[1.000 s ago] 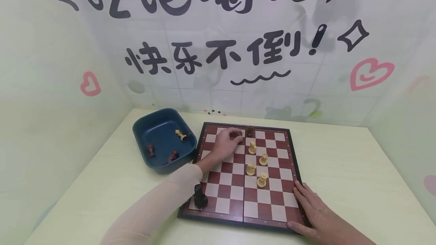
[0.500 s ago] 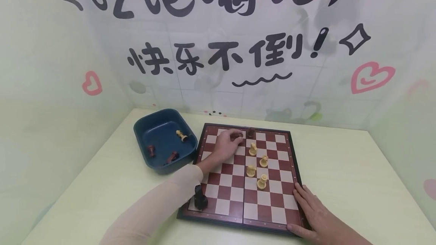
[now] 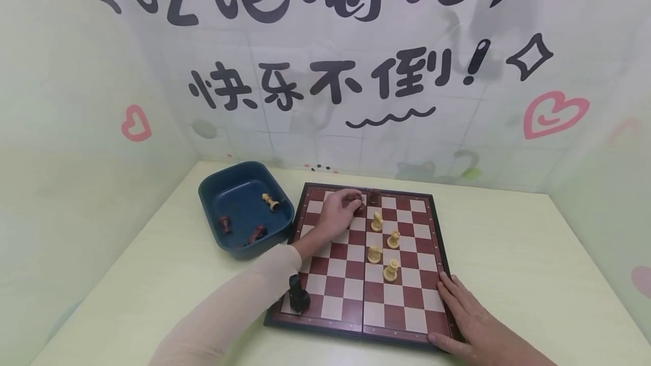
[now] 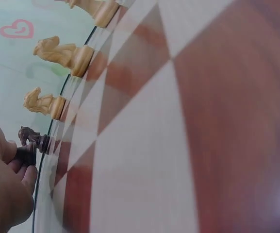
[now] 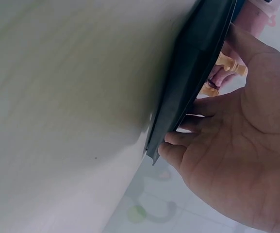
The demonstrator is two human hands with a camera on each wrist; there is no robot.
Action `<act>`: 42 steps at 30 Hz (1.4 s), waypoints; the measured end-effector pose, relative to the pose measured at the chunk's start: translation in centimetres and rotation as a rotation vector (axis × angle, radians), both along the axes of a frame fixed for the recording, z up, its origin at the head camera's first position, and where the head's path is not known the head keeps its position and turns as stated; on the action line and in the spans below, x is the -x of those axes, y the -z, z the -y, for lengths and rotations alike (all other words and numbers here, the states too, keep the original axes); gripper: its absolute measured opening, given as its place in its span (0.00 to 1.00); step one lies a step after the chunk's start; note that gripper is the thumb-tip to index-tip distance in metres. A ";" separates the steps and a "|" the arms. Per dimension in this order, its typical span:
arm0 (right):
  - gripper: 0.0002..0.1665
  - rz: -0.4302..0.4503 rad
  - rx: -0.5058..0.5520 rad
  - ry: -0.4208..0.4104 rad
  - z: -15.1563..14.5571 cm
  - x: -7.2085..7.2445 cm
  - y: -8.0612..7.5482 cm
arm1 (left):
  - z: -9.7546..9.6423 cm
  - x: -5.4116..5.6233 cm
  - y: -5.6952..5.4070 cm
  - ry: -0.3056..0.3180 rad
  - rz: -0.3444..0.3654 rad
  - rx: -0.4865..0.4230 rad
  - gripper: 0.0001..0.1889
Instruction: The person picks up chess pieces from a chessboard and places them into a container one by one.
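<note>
My left hand (image 3: 338, 214) reaches to the far side of the chessboard (image 3: 325, 325), pinching a dark brown chess piece (image 4: 27, 154) between thumb and fingers. Its upper part is hidden by the hand in the left wrist view. Close beside it stands a dark brown knight (image 3: 373, 196). Several cream pieces stand nearer on the board, among them a knight (image 3: 376, 221) and a rook (image 3: 390, 270). My right hand (image 3: 473, 321) rests on the board's right edge, fingers extended along the side and thumb at the near corner.
A blue square bin (image 3: 207, 210) stands left of the board. Inside lie a cream piece (image 3: 270, 202) and some dark brown pieces (image 3: 258, 234). A small black object (image 3: 298, 293) shows at the board's near left corner, beside the left sleeve (image 3: 239, 298). A printed wall covering rises behind the table.
My left fingers have shifted slightly, and more of the dark piece shows below their tips. The right hand and the standing pieces have stayed in place.
</note>
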State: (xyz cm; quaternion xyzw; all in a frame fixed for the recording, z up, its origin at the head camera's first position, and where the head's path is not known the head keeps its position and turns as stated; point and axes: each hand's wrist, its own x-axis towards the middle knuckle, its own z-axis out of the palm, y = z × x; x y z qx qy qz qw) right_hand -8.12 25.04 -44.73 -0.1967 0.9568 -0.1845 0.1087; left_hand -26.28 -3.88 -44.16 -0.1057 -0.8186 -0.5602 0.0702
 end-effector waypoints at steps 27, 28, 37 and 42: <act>0.64 0.045 -0.021 0.023 0.2 0.0 -0.4 | 2.1 -0.3 -1.5 -0.058 0.012 0.042 0.14; 0.64 0.046 -0.020 0.023 0.2 -0.1 -0.4 | 2.1 -0.3 -1.6 -0.060 0.009 0.043 0.14; 0.65 0.047 -0.024 0.025 0.3 -0.1 -0.5 | 2.4 -0.1 -1.9 -0.054 0.007 0.028 0.13; 0.64 0.013 -0.033 0.017 0.2 -0.2 -0.5 | 2.8 -0.2 -2.3 -0.048 0.000 0.042 0.14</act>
